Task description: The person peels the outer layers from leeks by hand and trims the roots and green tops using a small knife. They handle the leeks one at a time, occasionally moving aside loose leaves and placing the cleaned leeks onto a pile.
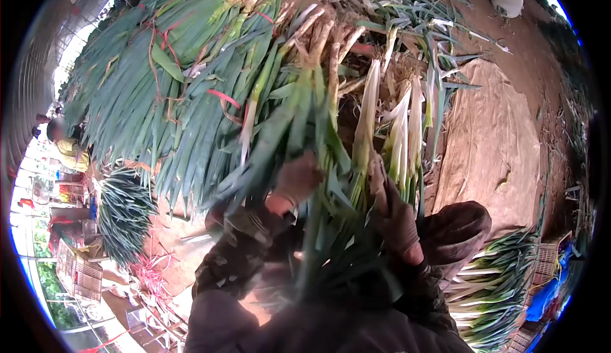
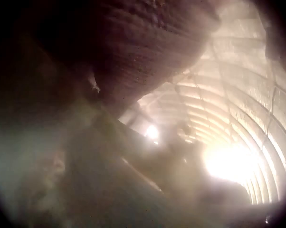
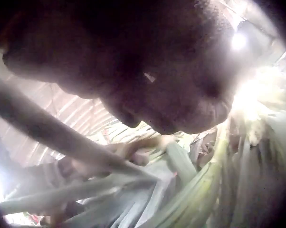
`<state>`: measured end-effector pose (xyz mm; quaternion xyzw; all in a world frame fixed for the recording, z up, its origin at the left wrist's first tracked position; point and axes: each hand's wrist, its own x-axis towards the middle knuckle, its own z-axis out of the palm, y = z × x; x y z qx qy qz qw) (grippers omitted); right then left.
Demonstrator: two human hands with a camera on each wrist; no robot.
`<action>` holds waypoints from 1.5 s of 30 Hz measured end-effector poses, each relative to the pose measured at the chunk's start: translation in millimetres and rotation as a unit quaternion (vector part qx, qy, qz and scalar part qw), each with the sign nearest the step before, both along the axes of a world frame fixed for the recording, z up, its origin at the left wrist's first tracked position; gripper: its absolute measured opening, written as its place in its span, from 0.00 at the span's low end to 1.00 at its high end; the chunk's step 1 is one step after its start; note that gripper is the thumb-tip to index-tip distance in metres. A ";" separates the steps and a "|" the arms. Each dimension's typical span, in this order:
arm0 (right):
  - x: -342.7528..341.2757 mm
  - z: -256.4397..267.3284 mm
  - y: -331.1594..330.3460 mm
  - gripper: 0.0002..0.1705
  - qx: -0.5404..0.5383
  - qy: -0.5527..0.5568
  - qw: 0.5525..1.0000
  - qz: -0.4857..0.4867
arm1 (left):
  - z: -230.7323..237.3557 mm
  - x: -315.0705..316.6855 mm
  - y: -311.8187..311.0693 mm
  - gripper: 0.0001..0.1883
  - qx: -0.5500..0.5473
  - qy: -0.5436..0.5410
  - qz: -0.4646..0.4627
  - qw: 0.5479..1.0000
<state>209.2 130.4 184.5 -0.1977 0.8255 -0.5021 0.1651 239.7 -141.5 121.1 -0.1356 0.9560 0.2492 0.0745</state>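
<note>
In the head view my gloved right hand [image 1: 391, 216] grips a leek [image 1: 369, 114] with a pale stalk pointing away from me. Its dark knuckles fill the top of the right wrist view, above green leaves [image 3: 181, 204]. My gloved left hand [image 1: 296, 178] is blurred, its fingers among the green leaves of other leeks [image 1: 299, 111] whose rooted ends point away. Those leaves hide part of its grip. More loose leaves [image 1: 337, 232] hang between my forearms over my lap. In the left wrist view the glove [image 2: 147, 52] is dark and the leaves below it are blurred.
A large heap of leeks [image 1: 191, 98], some tied with red ribbon [image 1: 223, 97], lies ahead and left. Brown sacking [image 1: 490, 143] covers ground at right. Trimmed leeks [image 1: 490, 289] lie near a crate [image 1: 544, 261]. At far left are another leek pile [image 1: 124, 216] and a person [image 1: 71, 152].
</note>
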 end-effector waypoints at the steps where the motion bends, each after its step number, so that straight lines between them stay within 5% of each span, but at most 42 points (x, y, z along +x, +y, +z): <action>1: 1.4 -8.2 2.1 0.46 0.029 0.002 1.000 -0.004 | -4.8 13.5 14.1 0.27 -0.025 0.005 -0.015 1.000; 3: 4.7 -15.6 4.6 0.46 0.037 0.001 0.999 0.040 | -11.9 31.3 33.5 0.21 -0.073 0.017 -0.051 0.996; 6: 9.9 -16.0 8.5 0.47 0.047 -0.036 0.998 0.020 | 22.9 11.0 -13.2 0.16 0.017 -0.063 -0.164 0.984; 7: 9.2 -19.5 9.4 0.47 0.037 -0.042 0.998 0.012 | 28.6 -10.1 -41.0 0.14 -0.069 0.081 -0.418 0.902; 8: 7.1 -21.3 9.0 0.47 0.025 -0.045 0.999 0.003 | 35.2 -38.7 -75.9 0.12 -0.149 0.220 -0.631 0.729; 9: 5.9 -20.8 8.2 0.47 0.044 -0.076 0.996 0.033 | 41.5 -67.6 -120.1 0.09 -0.179 0.086 -0.570 0.797; 10: 6.2 -22.0 7.2 0.47 0.037 -0.063 0.997 0.032 | 82.8 -95.4 -161.3 0.06 -0.161 0.140 -0.479 0.851; 11: 8.1 -24.9 5.6 0.47 0.031 -0.051 0.998 0.032 | 104.1 -112.1 -197.1 0.09 -0.297 0.250 -0.263 0.884; 12: 10.4 -28.2 4.0 0.48 0.023 -0.039 0.998 0.033 | 124.1 -129.1 -234.4 0.13 -0.421 0.272 0.099 0.860; 13: 9.6 -31.9 2.9 0.48 0.004 -0.022 1.000 0.020 | 146.0 -145.3 -268.7 0.17 -0.399 0.245 0.335 0.818; 15: 4.2 -34.1 3.8 0.48 0.015 -0.019 1.000 0.010 | 152.7 -123.8 -220.0 0.17 -0.580 0.324 0.187 0.724; 17: 4.3 -40.6 1.1 0.46 0.040 -0.002 0.999 0.016 | 149.6 -99.3 -96.7 0.14 -0.665 0.135 0.151 0.719; 20: 2.3 -41.9 -8.9 0.45 0.109 -0.012 0.994 0.020 | 81.5 -69.2 23.1 0.22 -0.348 -0.005 -0.061 0.936; 22: 1.8 -44.0 -17.8 0.44 0.084 0.018 0.995 0.057 | 14.1 -58.1 39.8 0.26 -0.359 0.130 -0.085 0.921; 24: 6.9 -47.9 -9.4 0.43 0.073 0.035 0.994 0.075 | -9.6 -70.4 37.5 0.29 -0.310 0.014 -0.019 0.950; 26: 1.6 -59.2 -4.5 0.42 0.061 0.072 0.993 0.068 | -41.4 -79.2 35.4 0.34 -0.290 0.014 0.030 0.956; 30: -3.2 -37.7 -3.6 0.39 0.023 0.031 0.999 0.021 | -31.0 -86.2 22.8 0.37 -0.167 0.009 0.115 0.979; 31: -2.5 -44.9 -4.9 0.36 0.007 0.042 0.998 0.036 | -28.1 -85.9 19.5 0.30 -0.120 0.031 0.148 0.981; 34: 7.8 -38.6 -6.1 0.32 -0.028 0.092 0.995 0.000 | -28.2 -85.4 10.4 0.28 -0.006 0.074 0.109 0.991; 36: 11.4 -33.0 5.4 0.34 0.059 0.021 0.998 -0.011 | -22.5 -70.1 14.9 0.27 0.123 0.097 0.079 0.985; 38: 19.0 -37.5 11.3 0.36 0.064 -0.009 0.998 -0.003 | -20.7 -51.7 20.2 0.24 0.299 0.088 0.077 0.947; 45: 40.7 -57.1 20.7 0.46 0.136 0.007 0.990 0.029 | -40.3 -32.6 25.3 0.16 0.427 0.104 0.133 0.888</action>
